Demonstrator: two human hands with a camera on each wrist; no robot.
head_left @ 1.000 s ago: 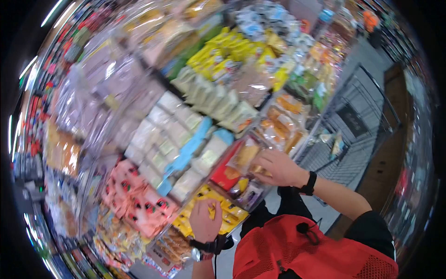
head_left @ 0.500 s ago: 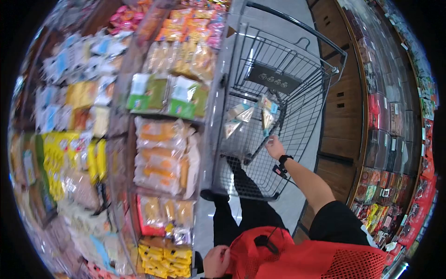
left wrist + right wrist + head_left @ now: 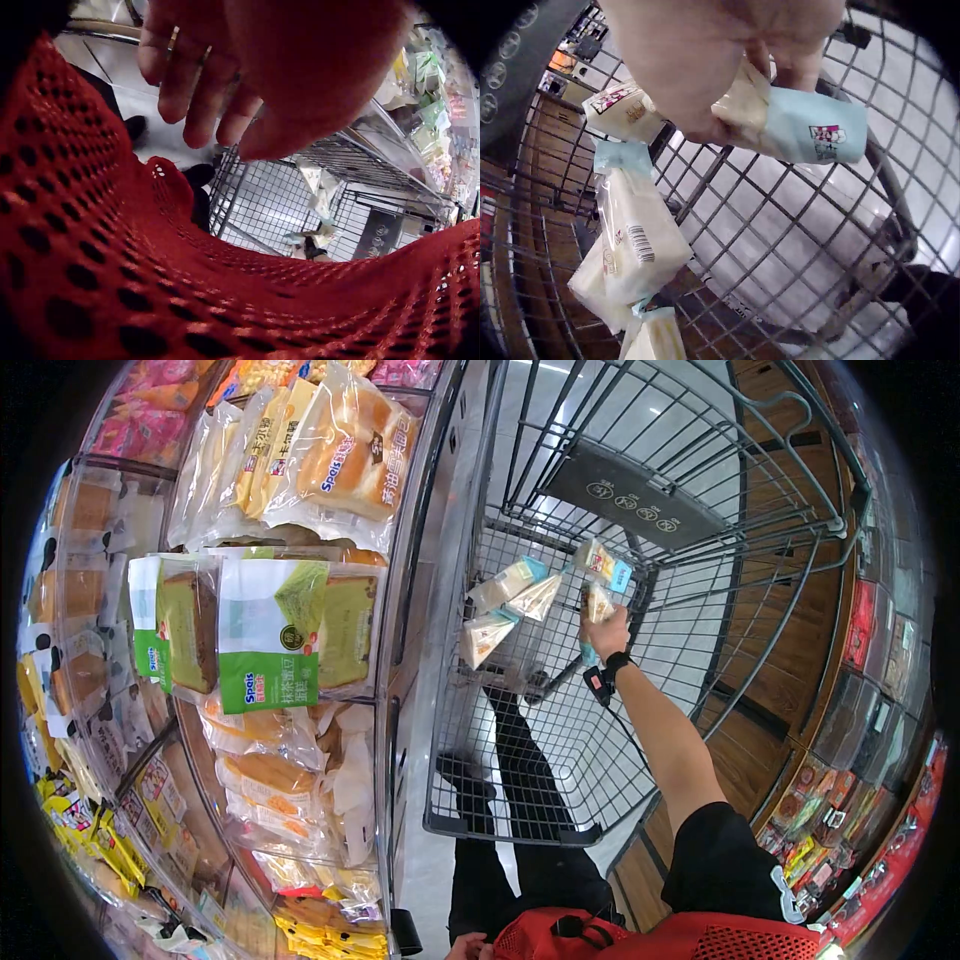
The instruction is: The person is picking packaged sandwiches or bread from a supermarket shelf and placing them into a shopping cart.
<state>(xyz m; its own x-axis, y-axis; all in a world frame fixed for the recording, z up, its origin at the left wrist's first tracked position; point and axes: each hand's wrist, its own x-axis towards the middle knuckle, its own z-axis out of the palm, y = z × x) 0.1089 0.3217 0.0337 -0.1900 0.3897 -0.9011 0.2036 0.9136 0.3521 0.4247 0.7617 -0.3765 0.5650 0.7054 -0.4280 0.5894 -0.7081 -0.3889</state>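
My right hand [image 3: 608,630] is inside the shopping cart and grips a wrapped sandwich [image 3: 810,127] with a pale-blue end. Thumb and fingers close round its cream-coloured middle. Beyond the hand lies another wrapped sandwich [image 3: 600,563] with a blue label. Several more triangular sandwich packs [image 3: 538,598] lie to the left on the wire floor; one pack [image 3: 641,232] shows a barcode in the right wrist view. My left hand [image 3: 470,947] is low by the red vest [image 3: 560,935], mostly cut off in the head view. Its fingers [image 3: 206,112] hang loosely bent with nothing in them.
The wire shopping cart [image 3: 520,760] stands before my legs. On the left a shelf holds bagged bread [image 3: 345,445], green-and-white cake packs [image 3: 268,630] and yellow packets [image 3: 335,935]. A wooden cabinet [image 3: 740,760] runs along the right, with clear bins beyond it.
My view has turned from the shelf to the cart. The right hand has left the shelf's packs, reached into the cart and now grips a sandwich. The left hand has dropped back towards the vest.
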